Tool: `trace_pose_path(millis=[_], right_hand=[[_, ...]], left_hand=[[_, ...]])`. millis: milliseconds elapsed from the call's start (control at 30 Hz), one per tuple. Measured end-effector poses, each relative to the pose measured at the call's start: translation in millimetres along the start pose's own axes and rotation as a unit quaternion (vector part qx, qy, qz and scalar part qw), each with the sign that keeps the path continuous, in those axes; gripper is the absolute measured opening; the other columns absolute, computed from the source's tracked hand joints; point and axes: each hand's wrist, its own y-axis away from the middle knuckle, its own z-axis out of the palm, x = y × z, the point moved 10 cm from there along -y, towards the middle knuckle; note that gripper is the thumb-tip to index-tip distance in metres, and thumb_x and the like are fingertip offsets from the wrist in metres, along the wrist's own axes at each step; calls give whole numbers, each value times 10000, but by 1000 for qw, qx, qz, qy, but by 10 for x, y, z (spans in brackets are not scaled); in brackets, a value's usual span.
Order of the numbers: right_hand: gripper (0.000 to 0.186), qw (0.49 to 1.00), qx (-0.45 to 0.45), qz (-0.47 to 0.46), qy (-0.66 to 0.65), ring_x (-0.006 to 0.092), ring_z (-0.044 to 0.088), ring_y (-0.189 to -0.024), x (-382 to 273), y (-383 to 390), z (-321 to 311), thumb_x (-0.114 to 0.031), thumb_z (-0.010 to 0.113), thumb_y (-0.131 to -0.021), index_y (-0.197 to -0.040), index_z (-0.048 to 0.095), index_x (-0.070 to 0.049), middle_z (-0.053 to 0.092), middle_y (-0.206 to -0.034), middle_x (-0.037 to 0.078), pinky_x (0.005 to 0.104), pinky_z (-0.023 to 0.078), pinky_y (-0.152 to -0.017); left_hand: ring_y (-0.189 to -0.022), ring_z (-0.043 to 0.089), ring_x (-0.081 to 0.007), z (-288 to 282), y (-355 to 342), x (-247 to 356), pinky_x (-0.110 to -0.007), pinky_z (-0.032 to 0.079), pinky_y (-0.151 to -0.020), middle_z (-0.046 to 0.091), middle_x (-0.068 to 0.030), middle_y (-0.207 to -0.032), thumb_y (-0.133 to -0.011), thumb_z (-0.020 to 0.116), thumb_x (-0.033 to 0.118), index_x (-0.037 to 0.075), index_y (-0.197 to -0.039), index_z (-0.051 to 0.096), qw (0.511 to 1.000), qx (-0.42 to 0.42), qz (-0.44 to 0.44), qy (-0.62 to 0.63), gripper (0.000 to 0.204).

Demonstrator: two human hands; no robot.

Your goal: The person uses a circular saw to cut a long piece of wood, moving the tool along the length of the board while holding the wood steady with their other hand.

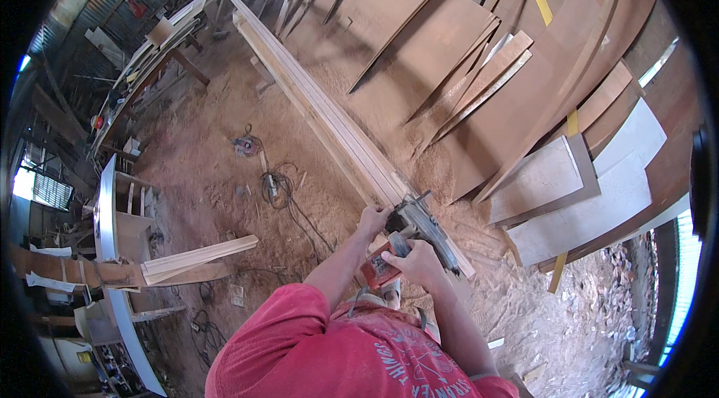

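A circular saw (419, 222) with a red body and a grey metal base rests on the near end of long pale timber boards (322, 102). My right hand (421, 263) is wrapped round its dark rear handle. On the saw's left front side, my left hand (372, 220) is closed at the edge of the base, close to the timber; its fingertips are partly hidden. The boards lie side by side and run away to the far upper left. The blade and the cut line are hidden under the saw.
Large brown and white sheets (397, 12) lean along the right. A second power tool (246, 145) and a coiled cable (277, 184) lie on the dusty floor to the left. Short planks (198, 257) rest on a support at the lower left, and a long workbench (161, 53) stands behind.
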Motion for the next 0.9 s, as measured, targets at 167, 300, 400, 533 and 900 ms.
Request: trace_pose_path(millis=[167, 300, 400, 533, 900], right_hand=[[563, 1000, -4, 19, 10, 440, 738, -987, -78, -135, 42, -501, 810, -854, -1097, 769, 6, 752, -968, 285, 491, 572, -891], [562, 1000, -9, 2, -8, 443, 734, -997, -215, -190, 35, -498, 811, -851, -1097, 770, 6, 750, -968, 289, 492, 569, -895], [579, 999, -24, 9, -23, 450, 730, -1002, -235, -255, 78, -506, 809, -846, -1096, 766, 14, 746, -965, 296, 495, 567, -896], [644, 1000, -4, -11, 4, 460, 724, -1016, -229, -391, 98, -541, 801, -834, -1136, 746, 24, 739, -994, 312, 494, 564, -907], [898, 999, -28, -21, 5, 445, 709, -1124, -244, -703, 246, -616, 755, -840, -1341, 636, 120, 706, -1144, 367, 460, 551, -1010]], left_hand=[[-681, 637, -142, -102, -164, 47, -355, 496, -605, 727, -84, -790, -946, 780, 334, -38, -982, 789, 1000, 1, 26, 14, 373], [-664, 627, -124, -135, -217, 96, -335, 483, -585, 737, -73, -809, -959, 773, 321, -38, -972, 790, 999, -16, 16, 31, 360], [-639, 620, -123, -210, -222, 171, -319, 478, -565, 733, -59, -800, -968, 769, 293, -35, -983, 787, 999, -4, 24, 42, 328], [-621, 645, -136, -222, -318, 171, -311, 471, -514, 742, -50, -790, -975, 757, 323, 12, -960, 804, 997, -22, 16, 75, 315], [-621, 639, -152, -440, -653, 128, -332, 493, -539, 732, -64, -799, -977, 751, 333, -16, -1000, 785, 999, -12, -15, 39, 351]])
